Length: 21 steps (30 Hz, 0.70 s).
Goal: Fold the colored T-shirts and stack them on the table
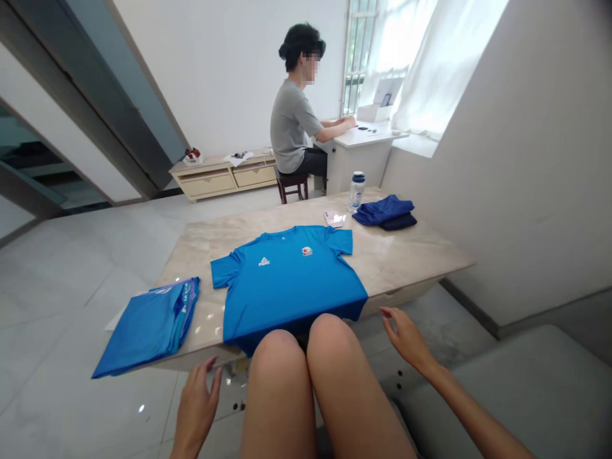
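Observation:
A blue T-shirt [291, 274] lies spread flat on the marble-look table [406, 255], its collar toward the far side. Its hem hangs over the near edge in front of my knees. My left hand [197, 395] hovers off the table's front edge, fingers apart and nothing in it. Left of the shirt, closest to that hand, sits a stack of folded blue garments [148, 322] that juts past the table corner. My right hand [404, 335] is in the air just right of the shirt's hem, thumb and fingers apart, touching nothing.
Behind the shirt are a phone [335, 218], a water bottle [356, 191] and folded dark blue clothing [386, 211]. Another person [291, 121] sits on a stool at a white desk [358, 153] by the window. A low cabinet [210, 185] stands along the far wall.

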### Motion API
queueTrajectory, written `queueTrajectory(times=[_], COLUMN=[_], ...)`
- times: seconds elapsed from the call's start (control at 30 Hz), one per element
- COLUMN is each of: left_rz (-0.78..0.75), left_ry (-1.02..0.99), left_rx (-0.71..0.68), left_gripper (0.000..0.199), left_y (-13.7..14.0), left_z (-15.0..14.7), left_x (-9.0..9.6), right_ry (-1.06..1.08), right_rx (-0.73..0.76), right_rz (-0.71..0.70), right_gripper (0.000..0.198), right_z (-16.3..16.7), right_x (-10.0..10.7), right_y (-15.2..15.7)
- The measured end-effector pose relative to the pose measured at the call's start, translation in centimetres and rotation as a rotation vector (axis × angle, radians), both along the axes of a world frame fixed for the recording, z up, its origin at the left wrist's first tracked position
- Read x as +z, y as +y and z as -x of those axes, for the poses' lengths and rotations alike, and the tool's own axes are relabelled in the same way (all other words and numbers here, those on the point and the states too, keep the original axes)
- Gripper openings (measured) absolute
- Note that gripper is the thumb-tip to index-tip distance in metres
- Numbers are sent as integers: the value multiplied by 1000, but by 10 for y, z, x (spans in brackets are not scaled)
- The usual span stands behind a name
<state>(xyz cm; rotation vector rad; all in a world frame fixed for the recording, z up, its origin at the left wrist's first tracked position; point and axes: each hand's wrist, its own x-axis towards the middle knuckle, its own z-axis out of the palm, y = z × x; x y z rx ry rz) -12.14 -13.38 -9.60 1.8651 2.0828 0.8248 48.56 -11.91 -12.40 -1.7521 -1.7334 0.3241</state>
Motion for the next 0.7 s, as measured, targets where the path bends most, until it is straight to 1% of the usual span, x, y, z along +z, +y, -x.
queueTrajectory(times=[0.07,0.13,0.2,0.23,0.3,0.4,0.47,0.53,0.63,0.7], left_rz=[84,171,232,256,290,290,270,266,324,344], left_ry=[-203,-402,-544,-578,-578,-512,-479,-474,-511,-509], left_rx=[112,205,261,279,317,388,401,386,368,412], left_gripper=[68,82,91,92,88,79,74,75,78,78], left_y=[1,14,29,35,43,42,35,24,3,-13], left_z=[-9,-26,-43,-50,-60,-64,-66,-69,-69,-63], left_x=[-3,-2,4,7,13,16,16,14,12,12], right_ry=[160,305,423,467,517,524,511,502,494,480], right_rx=[-94,-178,-238,-251,-247,-224,-225,-246,-291,-311], right_rz=[65,129,177,188,190,190,205,212,246,300], right_gripper=[41,44,53,57,61,59,61,62,59,57], right_z=[2,12,26,33,45,59,65,68,65,53], right_x=[-6,-13,-17,-19,-19,-17,-17,-17,-20,-21], right_y=[-1,12,31,40,53,58,52,40,10,-14])
